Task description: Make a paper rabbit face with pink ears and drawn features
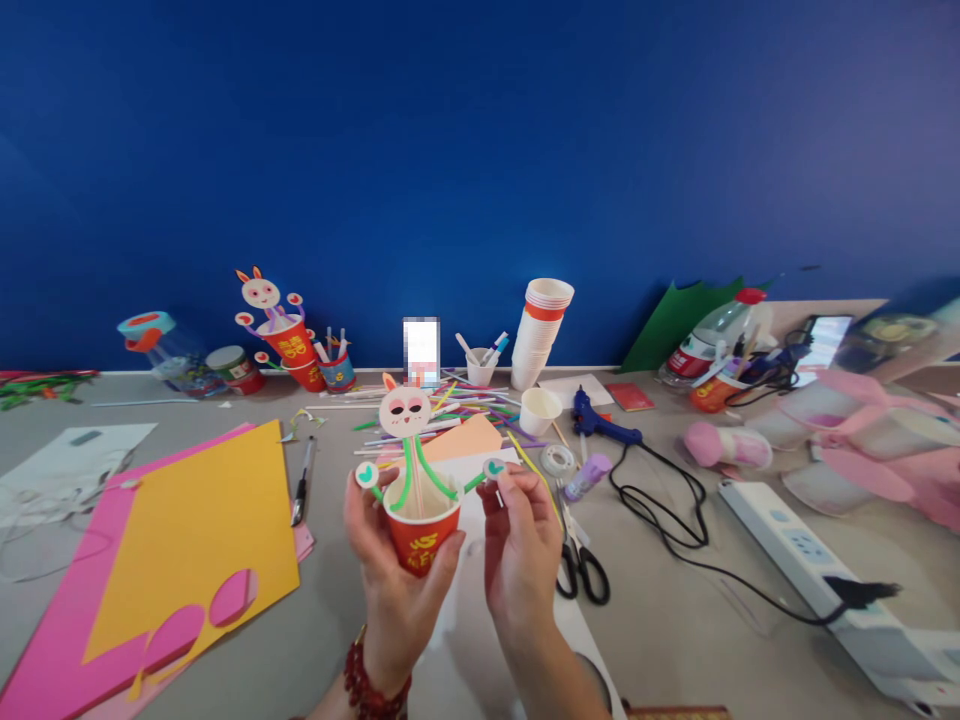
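A red paper cup (424,540) with gold print sits in my left hand (401,590), fingers wrapped around its side. From the cup rises a white paper bunny head (405,412) on a stem, with green pipe-cleaner arms (438,474) bending over the rim. Each arm ends in a white disc with a green heart. The left disc (367,475) is by my left fingertips. My right hand (523,530) pinches the right disc (493,469) between thumb and fingers. A red bead bracelet circles my left wrist.
Scissors (577,560), a glue stick (589,477) and a blue glue gun (604,420) with its cord lie to the right, near a white power strip (810,560). Yellow card (202,530) lies left. Behind stand stacked cups (538,335) and a similar bunny cup (289,340).
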Demonstrator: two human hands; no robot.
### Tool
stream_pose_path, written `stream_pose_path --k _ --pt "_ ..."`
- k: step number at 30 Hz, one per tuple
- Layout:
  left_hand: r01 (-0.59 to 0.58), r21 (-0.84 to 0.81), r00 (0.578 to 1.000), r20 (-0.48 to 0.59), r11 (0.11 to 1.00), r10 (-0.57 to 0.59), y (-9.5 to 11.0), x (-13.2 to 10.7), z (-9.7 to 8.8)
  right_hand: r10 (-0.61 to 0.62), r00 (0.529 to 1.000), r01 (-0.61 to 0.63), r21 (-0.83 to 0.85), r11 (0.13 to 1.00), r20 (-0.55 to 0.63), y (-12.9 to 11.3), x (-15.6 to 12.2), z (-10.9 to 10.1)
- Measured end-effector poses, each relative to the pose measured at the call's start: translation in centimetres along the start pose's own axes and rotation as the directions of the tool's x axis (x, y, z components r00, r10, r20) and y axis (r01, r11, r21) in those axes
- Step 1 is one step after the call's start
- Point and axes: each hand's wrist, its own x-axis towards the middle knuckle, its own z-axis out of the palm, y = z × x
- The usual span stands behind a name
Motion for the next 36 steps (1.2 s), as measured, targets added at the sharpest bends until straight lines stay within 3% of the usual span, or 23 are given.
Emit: stream_pose_path --k 21,36 --pt "-0.014 0.011 1.000 0.001 1.000 0.014 0.11 -0.03 -0.03 0.042 0.993 -0.034 -0.075 0.997 0.108 0.12 0.19 -0.25" --pt "-0.036 0.029 0.999 0.005 0.999 0.035 0.23 -0.17 0.03 0.080 0.991 -0.082 0.018 0.996 0.106 0.47 -0.20 0.10"
